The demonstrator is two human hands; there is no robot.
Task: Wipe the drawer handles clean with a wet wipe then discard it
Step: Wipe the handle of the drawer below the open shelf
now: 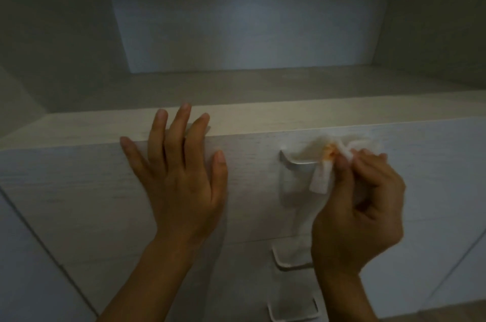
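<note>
- A wet wipe (319,179) is pinched in the curled fingers of the right hand (363,206) and pressed to the right end of the top drawer handle (297,165), a metal bar on the pale wood-grain top drawer front (79,190).
- The left hand (181,177) is laid flat and open on the same drawer front, left of the handle, with its fingertips reaching past the upper edge; nothing is held by it.
- The wipe is seen bunched and partly draped over the bar, with an orange-tinged spot near the fingertips; whether that is dirt or a trick of the dim light cannot be told.
- The work is judged to be at an early stage: only the top handle is being attended to, and its left end is not covered by the wipe.
- The second handle (286,258) and the third handle (292,311), lower on the stack, are touched by neither hand and are taken to be left to wipe.
- No bin is in view, and the wipe has not yet been discarded.
</note>
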